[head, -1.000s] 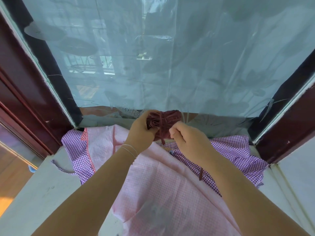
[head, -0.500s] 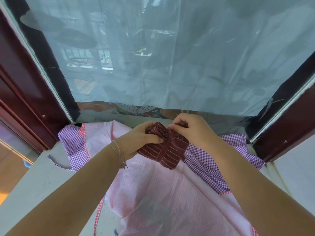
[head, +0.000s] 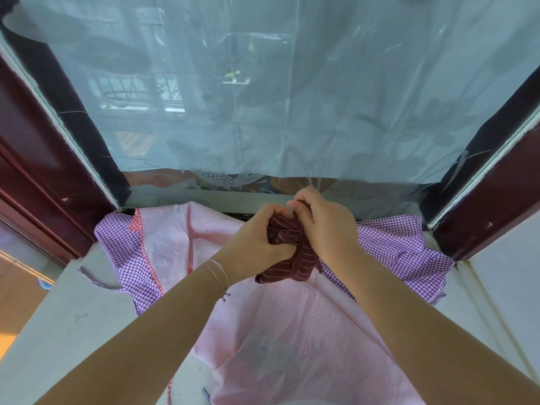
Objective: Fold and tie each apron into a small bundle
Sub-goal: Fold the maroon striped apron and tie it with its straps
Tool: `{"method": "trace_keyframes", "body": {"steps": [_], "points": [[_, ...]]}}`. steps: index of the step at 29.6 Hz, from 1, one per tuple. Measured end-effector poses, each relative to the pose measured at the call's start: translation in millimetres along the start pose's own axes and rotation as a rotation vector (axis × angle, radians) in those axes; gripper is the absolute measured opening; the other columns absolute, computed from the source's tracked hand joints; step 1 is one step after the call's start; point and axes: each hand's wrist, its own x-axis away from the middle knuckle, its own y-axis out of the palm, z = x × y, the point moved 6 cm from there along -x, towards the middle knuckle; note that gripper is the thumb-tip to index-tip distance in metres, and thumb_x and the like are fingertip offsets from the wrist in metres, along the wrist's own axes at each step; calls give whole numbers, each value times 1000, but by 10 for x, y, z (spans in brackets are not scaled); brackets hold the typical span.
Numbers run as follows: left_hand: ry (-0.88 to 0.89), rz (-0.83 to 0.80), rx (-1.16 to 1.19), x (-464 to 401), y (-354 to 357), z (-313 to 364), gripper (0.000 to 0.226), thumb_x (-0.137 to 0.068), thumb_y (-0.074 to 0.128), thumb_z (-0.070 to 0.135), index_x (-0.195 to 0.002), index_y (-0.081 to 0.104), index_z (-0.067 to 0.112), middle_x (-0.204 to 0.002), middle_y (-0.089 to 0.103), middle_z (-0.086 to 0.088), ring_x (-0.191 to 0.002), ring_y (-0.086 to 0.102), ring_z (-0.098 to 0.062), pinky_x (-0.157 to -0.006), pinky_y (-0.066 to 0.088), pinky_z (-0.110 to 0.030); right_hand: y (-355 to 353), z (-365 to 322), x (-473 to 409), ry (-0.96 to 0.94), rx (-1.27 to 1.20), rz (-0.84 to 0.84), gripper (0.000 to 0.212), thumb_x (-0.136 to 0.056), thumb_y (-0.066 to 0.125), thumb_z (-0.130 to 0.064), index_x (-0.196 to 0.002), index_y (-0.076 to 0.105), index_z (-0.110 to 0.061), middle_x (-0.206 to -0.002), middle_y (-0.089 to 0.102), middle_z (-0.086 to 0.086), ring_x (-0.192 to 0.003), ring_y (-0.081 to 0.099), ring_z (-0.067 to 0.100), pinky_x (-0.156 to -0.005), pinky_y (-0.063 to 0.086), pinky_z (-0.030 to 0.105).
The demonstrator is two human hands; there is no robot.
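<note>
Head view: a maroon striped apron bundle [head: 287, 255] sits between the two hands, near the far edge of the surface [head: 58, 331], lifted just over a pink checked apron [head: 292, 331] spread across it. The left hand [head: 257, 244] grips the bundle's left side, thumb and fingers curled round the fabric. The right hand [head: 324, 226] curls over its top right, fingers pinching a maroon strap [head: 301, 229] that runs down over the bundle. A purple gingham apron [head: 403, 247] lies under the pink one, showing at the far left and far right. Compared with half a second ago, the hands have closed in tighter, the bundle looks more bunched, and the right hand sits lower over it.
</note>
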Motion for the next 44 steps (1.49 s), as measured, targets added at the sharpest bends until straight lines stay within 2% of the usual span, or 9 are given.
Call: {"method": "trace_keyframes", "body": {"steps": [5, 12, 15, 19, 26, 31, 36, 40, 44], "points": [[-113, -127, -116, -88, 42, 7, 19, -83, 70, 29, -100, 63, 23, -93, 70, 5, -85, 67, -10, -79, 54, -23, 55, -16, 17, -102, 53, 1, 40, -94, 33, -48, -90, 58, -17, -50, 49, -9, -39, 47, 13, -38, 36, 25], [-163, -169, -248, -192, 31, -159, 10, -81, 64, 15, -86, 70, 9, -76, 68, -7, -67, 58, -13, -68, 52, -34, 179, -13, 129, -149, 21, 52, 34, -93, 39, -45, -86, 57, -17, -48, 43, -14, -37, 44, 7, -35, 36, 24], [-183, -65, 100, -153, 33, -275, 9, -84, 71, 17, -81, 70, 9, -70, 67, 1, -65, 60, -7, -63, 53, -24, 169, 34, 118, -121, -67, 55, 36, -91, 41, -46, -88, 59, -16, -51, 50, -12, -41, 49, 8, -38, 40, 26], [-339, -119, 757, -104, 179, -405, 19, -85, 61, 22, -91, 64, 5, -85, 66, -11, -76, 62, -22, -73, 55, -32, 151, 6, 52, -122, -107, 38, 37, -90, 42, -48, -90, 62, -16, -56, 59, -7, -46, 56, 11, -43, 43, 27], [-679, -89, 1221, -61, 295, -354, 48, -101, 39, 34, -86, 67, -3, -84, 68, -19, -72, 68, -28, -81, 48, -43, 43, 19, -32, -149, -167, 50, 38, -92, 42, -50, -92, 63, -18, -61, 63, -7, -50, 58, 11, -46, 48, 31], [-653, -152, 1057, -45, 351, -257, 23, -74, 54, 17, -63, 67, 1, -67, 65, -11, -59, 65, -17, -64, 56, -26, 14, -207, 6, -390, -100, 85, 32, -94, 48, -43, -85, 67, -20, -57, 60, -9, -50, 57, 8, -46, 44, 27], [-455, -64, 853, -114, 146, -268, 18, -92, 48, 6, -87, 64, 0, -77, 66, -13, -63, 65, -17, -65, 57, -27, 2, -120, -2, -249, -107, 131, 33, -92, 50, -47, -83, 68, -22, -58, 62, -9, -51, 58, 7, -45, 45, 27], [-370, -244, 799, -74, 91, -211, 26, -81, 56, 7, -102, 63, -5, -85, 69, -12, -73, 67, -18, -71, 57, -26, 30, -57, 28, -133, -120, 122, 37, -88, 49, -54, -79, 65, -22, -56, 61, -9, -50, 57, 8, -45, 44, 26], [-400, -215, 799, -57, 120, -231, 17, -77, 61, 6, -88, 71, 0, -82, 71, -11, -72, 69, -18, -68, 57, -25, 68, -29, 54, -50, -150, 84, 45, -86, 45, -59, -76, 58, -18, -52, 57, -7, -46, 55, 13, -44, 44, 30]]}}
